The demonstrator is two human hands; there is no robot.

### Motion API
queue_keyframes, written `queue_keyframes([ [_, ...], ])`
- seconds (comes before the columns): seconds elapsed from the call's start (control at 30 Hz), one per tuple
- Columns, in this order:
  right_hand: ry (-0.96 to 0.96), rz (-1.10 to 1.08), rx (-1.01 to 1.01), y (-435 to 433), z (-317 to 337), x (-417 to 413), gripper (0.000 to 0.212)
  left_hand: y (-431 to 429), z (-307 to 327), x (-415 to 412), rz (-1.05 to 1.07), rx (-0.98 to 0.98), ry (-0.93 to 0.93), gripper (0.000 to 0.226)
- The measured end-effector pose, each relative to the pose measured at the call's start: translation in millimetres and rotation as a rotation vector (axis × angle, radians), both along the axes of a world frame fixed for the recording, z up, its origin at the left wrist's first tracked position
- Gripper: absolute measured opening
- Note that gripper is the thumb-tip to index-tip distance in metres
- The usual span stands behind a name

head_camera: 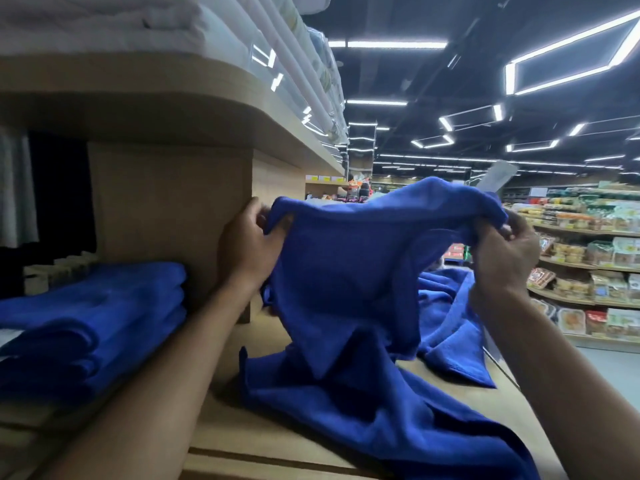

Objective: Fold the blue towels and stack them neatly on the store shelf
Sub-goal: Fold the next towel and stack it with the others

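Both sets of fingers are curled tight on cloth: the left hand (247, 242) and right hand (506, 252) each pinch a top corner of a blue towel (346, 271), held up over the wooden shelf (242, 434). Its lower part trails there. Folded towels (93, 323) sit stacked at left.

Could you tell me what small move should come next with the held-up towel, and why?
Probably draw the hands apart to pull the top edge taut: the left hand and right hand pinch the blue towel at its upper corners, yet it sags and bunches between them.
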State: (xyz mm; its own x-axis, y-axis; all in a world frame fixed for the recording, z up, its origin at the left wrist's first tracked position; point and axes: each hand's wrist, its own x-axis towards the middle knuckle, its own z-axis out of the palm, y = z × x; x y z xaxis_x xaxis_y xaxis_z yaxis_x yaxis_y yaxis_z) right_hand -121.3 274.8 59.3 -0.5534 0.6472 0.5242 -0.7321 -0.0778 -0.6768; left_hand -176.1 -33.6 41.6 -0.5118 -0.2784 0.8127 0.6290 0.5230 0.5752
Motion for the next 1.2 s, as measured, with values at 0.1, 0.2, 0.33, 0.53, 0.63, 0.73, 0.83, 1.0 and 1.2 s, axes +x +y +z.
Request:
queue_keyframes([
  [0.1, -0.140, 0.148, -0.063, -5, -3, -4, 0.016, 2, -6, -10, -0.181, 0.172, -0.363, 0.030],
  [0.2, -0.131, 0.421, -0.186, -11, -4, -10, 0.032, 11, -6, -2, -0.649, 0.590, -0.714, 0.014],
  [0.33, -0.273, 0.038, 0.409, -18, -7, -4, 0.058, 4, -14, -4, -0.633, 0.214, -0.893, 0.033],
  [0.53, -0.164, 0.553, 1.362, -102, -34, 38, 0.019, 11, -38, -5, -0.320, -0.216, -1.077, 0.015],
  [0.63, -0.319, 0.364, 1.811, -134, -56, 48, 0.049, 11, -45, -9, -0.333, -0.120, -1.062, 0.008],
  [0.73, -0.212, 0.137, 1.974, -146, -70, 53, 0.041, 11, -49, -13, -0.331, -0.100, -1.062, 0.012],
  [0.83, -0.195, 0.611, 1.869, -138, -62, 55, 0.009, 9, -50, -14, -0.252, -0.241, -1.024, 0.012],
  [1.0, -0.398, 1.321, 0.423, -105, -24, 65, 0.024, 7, -55, -16, -0.273, -0.156, -0.942, 0.020],
  [1.2, -0.341, 1.470, 0.324, -74, -10, 36, 0.031, 16, -53, -12, -0.391, 0.097, -0.953, 0.033],
])
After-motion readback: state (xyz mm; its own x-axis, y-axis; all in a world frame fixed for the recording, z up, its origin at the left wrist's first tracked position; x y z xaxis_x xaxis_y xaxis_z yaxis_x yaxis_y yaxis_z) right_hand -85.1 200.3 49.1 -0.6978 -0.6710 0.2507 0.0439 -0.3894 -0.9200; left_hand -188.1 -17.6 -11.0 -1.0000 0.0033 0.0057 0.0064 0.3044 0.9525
